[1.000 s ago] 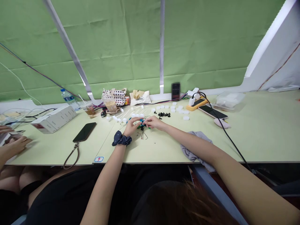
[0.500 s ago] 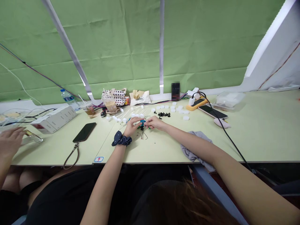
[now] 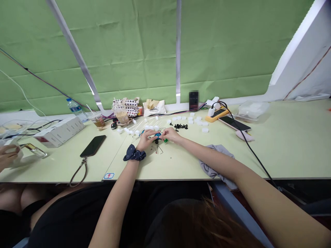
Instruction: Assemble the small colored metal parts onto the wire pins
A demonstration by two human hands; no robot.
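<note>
Over the middle of the table, my left hand [image 3: 147, 139] and my right hand [image 3: 170, 134] meet fingertip to fingertip around a small shiny blue piece [image 3: 157, 135]. The fingers of both hands are closed on it, and they hide part of it. Just below my right fingers lies a small green piece [image 3: 166, 140]. Thin bent wires [image 3: 158, 150] and a small dark bit [image 3: 156, 141] sit beneath the blue piece. A dark dotted scrunchie [image 3: 134, 153] is round my left wrist.
White round caps [image 3: 205, 130], small black parts [image 3: 181, 126] and clear thin sticks [image 3: 147, 123] lie beyond my hands. A phone [image 3: 93, 146] is at left, a grey cloth [image 3: 218, 155] under my right forearm. At far left shows another person's hand [image 3: 7, 156] by a glass bottle [image 3: 37, 151].
My hands stay almost in place, with slight finger movement at the blue piece. The green piece shows more clearly now. At far left the other person's hand has drawn back leftward.
</note>
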